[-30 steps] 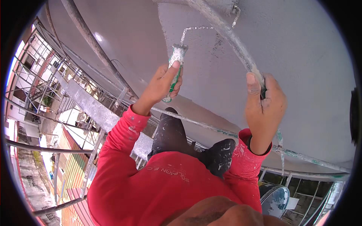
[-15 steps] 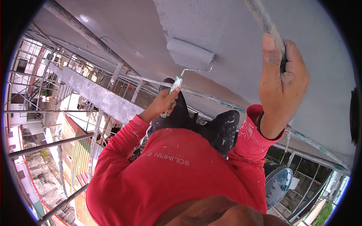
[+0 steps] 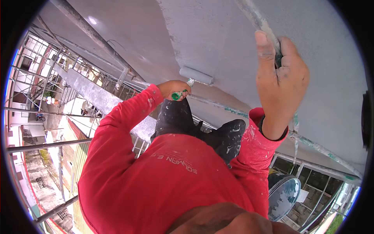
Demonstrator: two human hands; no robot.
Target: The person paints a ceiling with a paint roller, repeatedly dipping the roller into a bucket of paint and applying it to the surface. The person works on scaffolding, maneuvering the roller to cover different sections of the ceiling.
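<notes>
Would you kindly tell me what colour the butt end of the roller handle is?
The handle's butt end is green, best seen in the head view.

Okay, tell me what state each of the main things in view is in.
Roller: held, grey, seemingly against the wall
Wall: two grey tones, ragged edge between
Left hand: closed around the roller's handle
Right hand: closed around the pole
Pole: paint-marked
Trousers: paint-spattered
Bucket: paint-smeared; open or lidded, cannot tell
</notes>
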